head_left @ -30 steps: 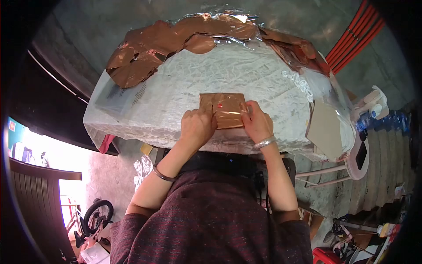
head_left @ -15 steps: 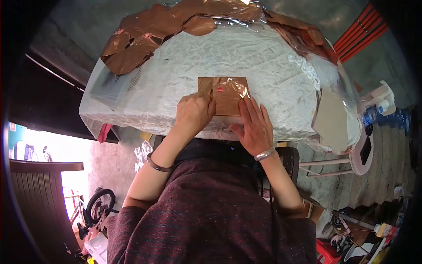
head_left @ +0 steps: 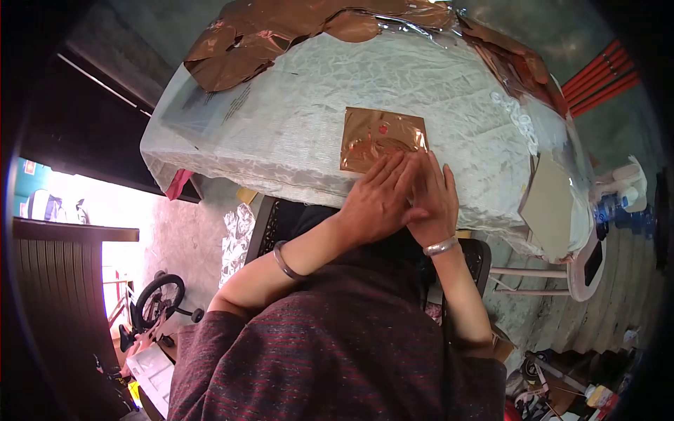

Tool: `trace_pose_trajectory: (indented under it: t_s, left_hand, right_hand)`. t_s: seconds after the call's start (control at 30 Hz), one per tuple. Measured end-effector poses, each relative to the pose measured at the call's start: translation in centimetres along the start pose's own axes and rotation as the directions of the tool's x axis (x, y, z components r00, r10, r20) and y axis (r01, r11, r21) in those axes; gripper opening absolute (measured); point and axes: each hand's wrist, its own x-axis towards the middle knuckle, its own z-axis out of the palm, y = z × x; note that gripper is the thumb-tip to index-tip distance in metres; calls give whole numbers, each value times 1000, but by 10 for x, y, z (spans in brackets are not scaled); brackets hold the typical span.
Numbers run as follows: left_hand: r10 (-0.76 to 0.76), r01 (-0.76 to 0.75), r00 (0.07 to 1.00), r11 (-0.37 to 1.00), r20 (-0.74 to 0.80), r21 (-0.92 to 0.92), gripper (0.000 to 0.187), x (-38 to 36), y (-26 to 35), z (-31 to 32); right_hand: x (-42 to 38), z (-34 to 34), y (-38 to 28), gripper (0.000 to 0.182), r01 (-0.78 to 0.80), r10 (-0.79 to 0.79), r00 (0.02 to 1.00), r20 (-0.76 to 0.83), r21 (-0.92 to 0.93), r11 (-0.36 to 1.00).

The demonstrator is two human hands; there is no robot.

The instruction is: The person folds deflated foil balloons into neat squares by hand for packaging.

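A square, shiny copper-coloured foil sheet or packet (head_left: 383, 135) with a small red mark lies near the front edge of the covered table. My left hand (head_left: 377, 200) is stretched out with its fingertips at the lower edge of the foil. Its fingers lie side by side and nothing shows in its grip. Beside it, my right hand (head_left: 434, 203) reaches to the lower right corner of the foil, fingers extended and partly overlapped by the left hand. Whether anything lies under the palms is hidden.
Crumpled white sheeting covers the table (head_left: 295, 133). More copper-coloured foil (head_left: 302, 24) is piled along its far edge. White curled strips (head_left: 516, 119) and a grey-beige board (head_left: 551, 203) sit at the right. A white stool (head_left: 586, 270) stands beyond the right end.
My left hand has moved from the foil's left side to its lower edge beside my right hand, its fingers straightening. The view has shifted, and the foil appears slightly turned.
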Motion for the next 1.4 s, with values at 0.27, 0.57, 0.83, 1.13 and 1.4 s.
trace_pose_trajectory:
  t_s: [0.27, 0.57, 0.83, 1.13, 1.4]
  left_hand:
    - [-34, 20, 980, 997, 197, 74, 96, -5, -27, -28]
    - [-74, 45, 972, 990, 223, 133, 80, -2, -56, -63]
    - [144, -214, 933, 959, 331, 186, 62, 17, -77, -71]
    - [285, -327, 943, 889, 172, 322, 33, 32, -74, -47]
    - [308, -337, 942, 860, 136, 384, 15, 42, -69, -36]
  right_hand:
    - [2, 1, -3, 69, -44, 44, 999, 12, 43, 998]
    - [5, -7, -2, 64, -28, 30, 999, -26, 81, 996]
    - [40, -43, 16, 44, 19, -59, 967, 250, 160, 987]
    - [54, -16, 19, 22, 380, -321, 923, 212, -368, 849]
    - [73, -35, 11, 19, 372, -386, 921, -47, -182, 910]
